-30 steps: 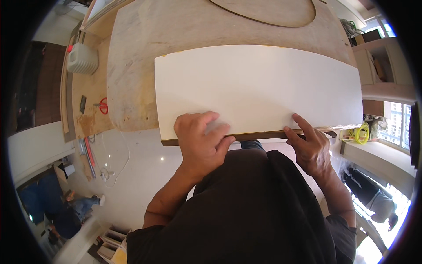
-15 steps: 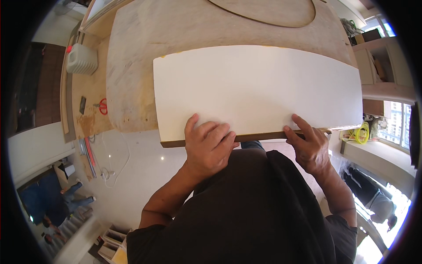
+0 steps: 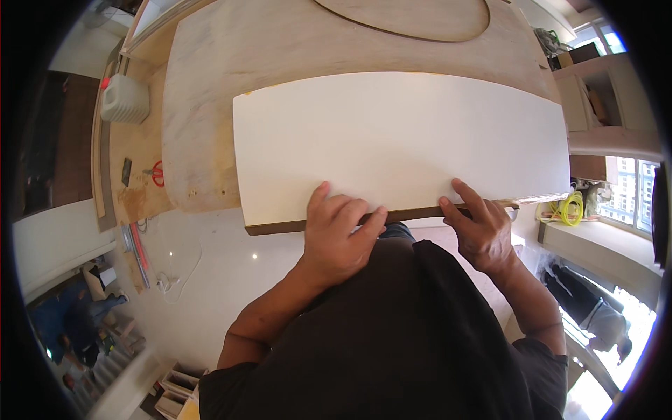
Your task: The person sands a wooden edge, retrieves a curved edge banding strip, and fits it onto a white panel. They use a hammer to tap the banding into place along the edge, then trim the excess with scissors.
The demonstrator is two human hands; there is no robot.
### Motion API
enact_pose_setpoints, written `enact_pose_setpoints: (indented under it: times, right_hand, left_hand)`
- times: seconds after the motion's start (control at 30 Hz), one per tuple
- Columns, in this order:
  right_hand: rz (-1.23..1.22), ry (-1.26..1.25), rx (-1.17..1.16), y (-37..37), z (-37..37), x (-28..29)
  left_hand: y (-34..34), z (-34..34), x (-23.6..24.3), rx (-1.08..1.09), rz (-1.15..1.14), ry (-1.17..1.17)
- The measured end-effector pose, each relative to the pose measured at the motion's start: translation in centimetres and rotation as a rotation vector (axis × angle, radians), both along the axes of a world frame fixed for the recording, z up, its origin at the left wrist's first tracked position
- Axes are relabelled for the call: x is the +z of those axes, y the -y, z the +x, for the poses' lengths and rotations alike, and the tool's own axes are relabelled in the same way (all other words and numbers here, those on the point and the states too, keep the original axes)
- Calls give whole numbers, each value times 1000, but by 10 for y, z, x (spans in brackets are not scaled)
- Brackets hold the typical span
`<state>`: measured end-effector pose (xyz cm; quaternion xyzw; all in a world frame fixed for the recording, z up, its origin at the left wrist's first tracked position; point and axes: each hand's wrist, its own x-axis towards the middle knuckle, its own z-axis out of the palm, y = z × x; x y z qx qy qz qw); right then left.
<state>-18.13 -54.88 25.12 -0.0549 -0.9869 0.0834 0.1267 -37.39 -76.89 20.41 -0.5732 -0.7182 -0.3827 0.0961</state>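
1. Bright daylight from the window [image 3: 630, 203] on my right, blown out there.
2. White board [image 3: 399, 143] evenly lit, sharp.
3. Fisheye bends edges; black vignette; lower-left corner blurred.
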Motion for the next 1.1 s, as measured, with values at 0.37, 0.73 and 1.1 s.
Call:
enact_pose_setpoints:
  times: [0.37,0.73,1.1]
  right_hand:
    - [13,20,21,-5,3,-1]
    - [49,121,76,-4,9,1]
    - [26,78,74,-7,11,2]
  left_hand:
    - [-27,17,-1,-62,-21,-63]
    - [-26,11,0,-184,-18,-101]
    - [-41,26,2,-151,-56,-123]
